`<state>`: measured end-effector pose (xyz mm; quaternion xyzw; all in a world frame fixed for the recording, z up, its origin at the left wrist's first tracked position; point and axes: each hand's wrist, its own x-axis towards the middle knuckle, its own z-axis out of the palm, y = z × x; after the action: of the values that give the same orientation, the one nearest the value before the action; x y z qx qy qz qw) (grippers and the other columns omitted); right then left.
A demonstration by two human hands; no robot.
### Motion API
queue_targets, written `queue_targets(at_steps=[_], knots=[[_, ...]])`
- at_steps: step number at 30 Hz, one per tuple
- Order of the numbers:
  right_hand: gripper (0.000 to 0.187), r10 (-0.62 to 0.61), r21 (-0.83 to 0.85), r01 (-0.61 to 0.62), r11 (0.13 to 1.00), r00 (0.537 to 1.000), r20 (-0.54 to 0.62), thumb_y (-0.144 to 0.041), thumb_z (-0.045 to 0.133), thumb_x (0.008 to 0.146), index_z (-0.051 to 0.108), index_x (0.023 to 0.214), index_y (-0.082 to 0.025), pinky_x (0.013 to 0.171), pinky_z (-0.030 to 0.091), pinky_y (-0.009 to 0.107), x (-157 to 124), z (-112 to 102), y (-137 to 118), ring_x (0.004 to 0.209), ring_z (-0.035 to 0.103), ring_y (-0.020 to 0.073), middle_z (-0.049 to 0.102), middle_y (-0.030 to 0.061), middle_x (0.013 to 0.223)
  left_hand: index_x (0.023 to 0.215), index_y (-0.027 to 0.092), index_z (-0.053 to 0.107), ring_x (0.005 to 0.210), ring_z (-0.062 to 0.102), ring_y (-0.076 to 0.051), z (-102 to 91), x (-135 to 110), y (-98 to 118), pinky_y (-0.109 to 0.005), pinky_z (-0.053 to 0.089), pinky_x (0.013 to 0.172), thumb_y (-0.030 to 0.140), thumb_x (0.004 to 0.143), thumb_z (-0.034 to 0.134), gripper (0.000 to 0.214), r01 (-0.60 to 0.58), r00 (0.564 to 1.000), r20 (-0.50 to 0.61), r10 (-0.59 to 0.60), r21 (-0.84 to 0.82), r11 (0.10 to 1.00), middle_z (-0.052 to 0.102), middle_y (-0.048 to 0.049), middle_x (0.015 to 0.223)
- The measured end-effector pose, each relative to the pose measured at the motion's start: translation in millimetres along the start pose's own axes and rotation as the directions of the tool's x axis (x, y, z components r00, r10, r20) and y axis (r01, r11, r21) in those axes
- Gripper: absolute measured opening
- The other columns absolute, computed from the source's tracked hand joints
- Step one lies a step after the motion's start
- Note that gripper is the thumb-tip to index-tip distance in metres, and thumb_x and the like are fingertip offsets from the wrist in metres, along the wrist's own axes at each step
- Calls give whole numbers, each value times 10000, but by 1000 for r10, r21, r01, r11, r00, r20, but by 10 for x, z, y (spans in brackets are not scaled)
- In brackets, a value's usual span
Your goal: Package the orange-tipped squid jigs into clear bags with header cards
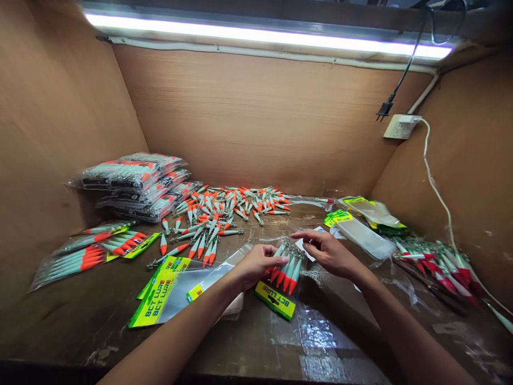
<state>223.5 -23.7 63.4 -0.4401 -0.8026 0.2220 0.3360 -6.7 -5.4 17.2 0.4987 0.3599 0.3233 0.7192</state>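
Note:
My left hand [256, 263] is curled on a clear bag with a yellow "BCT LURE" header [276, 299], which holds a row of pale green lures with orange tips [285, 271]. My right hand [326, 250] rests on the bag's far end by the lures' metal hooks, its index finger stretched toward the left and the other fingers bent. The bag lies flat on the worn wooden bench [280, 342]. Empty bags with yellow headers [160, 294] lie just left of my left forearm.
A heap of loose lures [224, 208] covers the bench's middle back. Stacked filled packs [136, 184] stand at back left, more filled packs [92, 248] at left. Empty bags [360, 224] and a pile of red-tipped lures [441, 267] lie at right. Wooden walls enclose the bench; a socket [401, 126] hangs at right.

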Motion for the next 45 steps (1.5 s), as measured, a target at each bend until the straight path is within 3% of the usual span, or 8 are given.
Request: queue_targets(at_steps=[8,23,32,35,38,41,43,45], knots=[[300,26,44,-27,999,1000,6,-337,599,919,699,1188,-248,575,452,230,-2,82,12,707,592,147,694,24,883,676,126,626,443,466,-73,26,-28,23,-212,271,460,425,561,881,409,-33,997,-69,45,167,985,606,15,560],[213,-39,36,41,999,997,-63,-292,603,920,745,1068,-235,723,479,263,11,107,-1,830,655,168,744,40,959,727,129,599,455,456,-55,25,29,-42,-179,293,453,422,696,803,358,-152,985,-53,165,195,969,590,34,590],[228,-43,49,44,998,999,-10,-291,584,933,744,1083,-231,717,468,268,2,110,3,803,631,167,723,44,919,1120,130,640,647,681,-172,-30,4,-38,-254,491,614,321,561,917,653,-96,995,-20,98,82,992,731,-70,821],[380,58,59,-48,997,981,-187,-360,638,895,652,1256,-243,653,463,270,25,123,44,697,576,145,696,55,1008,1097,115,679,747,708,-206,-8,0,-28,-292,531,687,314,564,921,618,-109,994,-17,109,5,994,743,-121,944],[763,211,206,-141,968,903,-374,-470,703,825,398,1486,-244,663,490,292,70,127,94,726,580,149,589,124,1297,1113,120,689,775,711,-211,-2,3,-24,-314,554,711,310,567,926,625,-107,994,-25,105,-99,989,739,-134,1003],[767,283,450,-193,872,949,-141,-571,674,814,466,1449,-195,738,505,321,101,146,116,863,632,203,607,147,1296,1066,106,705,755,705,-204,-14,-1,-21,-306,558,689,287,559,932,584,-101,995,-38,97,-138,985,742,-130,956],[601,261,526,-237,817,965,30,-574,672,815,666,1250,-159,770,485,320,103,173,114,871,636,216,709,117,1093,1052,105,707,764,703,-208,-19,-13,-9,-316,563,703,254,547,938,575,-108,994,-51,101,-164,981,740,-124,928],[477,267,542,-258,800,962,65,-550,693,807,764,1037,-139,727,450,294,97,205,109,780,611,191,731,73,877,1071,115,703,804,703,-221,-9,-33,16,-347,568,749,236,551,936,582,-92,996,-16,90,-198,976,735,-125,943]])
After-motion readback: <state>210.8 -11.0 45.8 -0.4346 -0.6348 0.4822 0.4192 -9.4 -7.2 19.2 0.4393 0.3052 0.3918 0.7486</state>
